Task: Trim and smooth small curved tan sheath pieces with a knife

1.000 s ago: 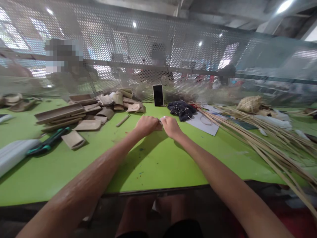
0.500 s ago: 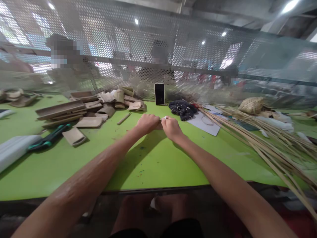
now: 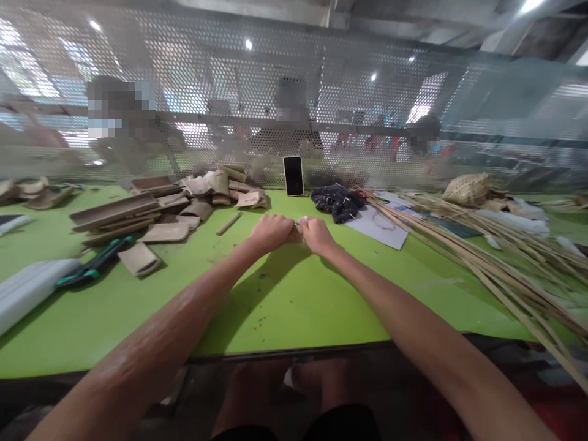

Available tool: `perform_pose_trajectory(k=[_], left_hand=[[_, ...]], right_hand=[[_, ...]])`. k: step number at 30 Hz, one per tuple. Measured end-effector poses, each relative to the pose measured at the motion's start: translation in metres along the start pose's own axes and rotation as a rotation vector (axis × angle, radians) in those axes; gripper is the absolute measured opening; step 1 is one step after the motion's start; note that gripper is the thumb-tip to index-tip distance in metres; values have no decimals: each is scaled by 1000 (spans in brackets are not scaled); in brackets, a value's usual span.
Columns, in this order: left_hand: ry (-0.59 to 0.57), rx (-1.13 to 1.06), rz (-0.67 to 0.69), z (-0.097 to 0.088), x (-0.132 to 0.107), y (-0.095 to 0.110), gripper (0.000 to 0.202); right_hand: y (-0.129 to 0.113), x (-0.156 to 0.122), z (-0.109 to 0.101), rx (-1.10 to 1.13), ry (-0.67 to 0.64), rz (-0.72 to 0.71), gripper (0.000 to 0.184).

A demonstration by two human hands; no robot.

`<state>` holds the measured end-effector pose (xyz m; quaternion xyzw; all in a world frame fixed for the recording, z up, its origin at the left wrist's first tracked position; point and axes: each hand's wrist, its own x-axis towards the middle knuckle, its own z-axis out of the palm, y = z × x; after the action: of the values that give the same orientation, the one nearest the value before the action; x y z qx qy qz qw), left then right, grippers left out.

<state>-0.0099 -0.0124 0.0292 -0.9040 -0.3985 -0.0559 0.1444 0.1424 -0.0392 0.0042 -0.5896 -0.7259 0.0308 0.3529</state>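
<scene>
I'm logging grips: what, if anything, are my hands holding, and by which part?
Left hand and right hand seem closed on a small pale piece; which part is hidden.

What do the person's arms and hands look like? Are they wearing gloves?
No gloves! The left hand and right hand are bare. The left forearm and right forearm are bare too: no sleeves or watch showing.

A person's left hand and right hand close around a small, mostly hidden piece over a green surface. Beyond them stands a phone; to their left lie curved bamboo pieces, to their right a dark cloth and long pale strips.
</scene>
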Motion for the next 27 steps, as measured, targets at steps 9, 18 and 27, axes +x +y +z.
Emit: perform_pose_trajectory(k=[9,18,27], left_hand=[[-32,-51,-30,1,9,-1,32],[28,-19,-12,1,4,-2,30],[80,-41,33,6,-5,-3,31]], right_hand=[[-5,-2,-6,54,27,-56,41],[6,11,-5,151,-57,53,42],[2,7,0,146,-101,224,52]])
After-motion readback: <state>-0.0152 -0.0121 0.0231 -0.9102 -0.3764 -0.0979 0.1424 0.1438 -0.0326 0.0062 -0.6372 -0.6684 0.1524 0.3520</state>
